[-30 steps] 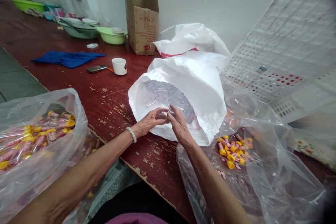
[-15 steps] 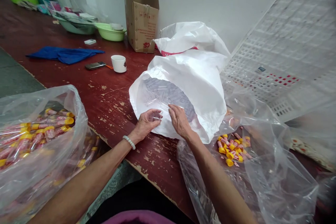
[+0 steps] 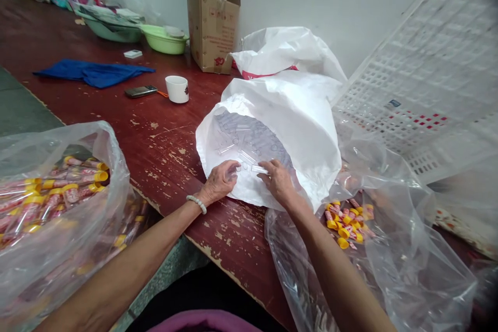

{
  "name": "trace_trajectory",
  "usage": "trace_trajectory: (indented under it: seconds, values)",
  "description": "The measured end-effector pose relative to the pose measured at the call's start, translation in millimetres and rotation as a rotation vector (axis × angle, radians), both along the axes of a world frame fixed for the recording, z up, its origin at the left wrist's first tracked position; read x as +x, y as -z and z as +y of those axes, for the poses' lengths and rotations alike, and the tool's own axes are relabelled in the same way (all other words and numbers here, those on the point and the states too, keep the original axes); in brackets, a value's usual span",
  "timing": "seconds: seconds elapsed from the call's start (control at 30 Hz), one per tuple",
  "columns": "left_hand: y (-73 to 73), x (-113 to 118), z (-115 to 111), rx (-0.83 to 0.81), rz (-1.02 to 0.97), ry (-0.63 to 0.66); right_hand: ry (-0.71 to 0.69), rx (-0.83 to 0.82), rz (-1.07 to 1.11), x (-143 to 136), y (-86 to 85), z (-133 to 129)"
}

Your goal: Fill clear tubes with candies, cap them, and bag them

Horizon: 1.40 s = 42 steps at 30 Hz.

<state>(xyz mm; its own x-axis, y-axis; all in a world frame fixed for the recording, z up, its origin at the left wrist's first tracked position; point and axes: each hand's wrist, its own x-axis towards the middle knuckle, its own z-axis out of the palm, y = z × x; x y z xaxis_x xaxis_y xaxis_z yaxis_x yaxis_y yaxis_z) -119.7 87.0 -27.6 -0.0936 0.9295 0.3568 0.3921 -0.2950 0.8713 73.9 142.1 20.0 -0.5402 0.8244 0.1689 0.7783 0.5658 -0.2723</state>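
Note:
A white woven sack [image 3: 311, 140] lies on its side with its mouth towards me, and several clear plastic tubes [image 3: 246, 156] are inside it. At the mouth, my right hand [image 3: 278, 179] pinches one clear tube [image 3: 258, 169] between thumb and fingers. My left hand [image 3: 221, 181], with a beaded bracelet [image 3: 197, 204] at the wrist, is curled round clear tubing that shows only partly at the fingertips. A small gap separates the two hands.
A clear bag [image 3: 116, 150] of filled, yellow-capped tubes stands left. Another clear bag [image 3: 389, 270] with yellow-capped pieces [image 3: 346, 223] lies right. Beyond are a white cup [image 3: 177, 89], phone [image 3: 140, 92], blue cloth [image 3: 97, 73], cardboard box [image 3: 218, 31] and tilted white crate [image 3: 436, 72].
My right hand has drawn back slightly to the right, and a clear tube now shows in its fingers. My left hand stays in nearly the same place. The view has shifted a little.

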Motion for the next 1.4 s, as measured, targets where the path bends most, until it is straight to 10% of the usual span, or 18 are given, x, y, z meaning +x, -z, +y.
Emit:
trace_trajectory:
  seconds: [0.27, 0.53, 0.87, 1.2, 1.4]
  values:
    - [-11.8, 4.2, -20.2, -0.239, -0.786, 0.3, -0.181, -0.102, 0.211, -11.4, -10.1, -38.0]
    - [-16.8, 12.3, -33.5, -0.304, -0.857, 0.425, -0.087, -0.309, 0.522, -16.2, -22.6, -54.6]
    - [-33.3, 42.9, -45.3, -0.394, -0.935, 0.478, -0.113, -0.065, 0.524, 5.0, -23.8, -79.4]
    - [-41.1, 79.2, -68.0, -0.345, -0.738, 0.398, 0.564, 0.161, 0.23, 184.6, -7.7, -94.8]
    - [-46.3, 115.5, -77.3, -0.382, -0.582, 0.416, 0.841, 0.0, -0.07, 202.4, 18.5, -94.2]
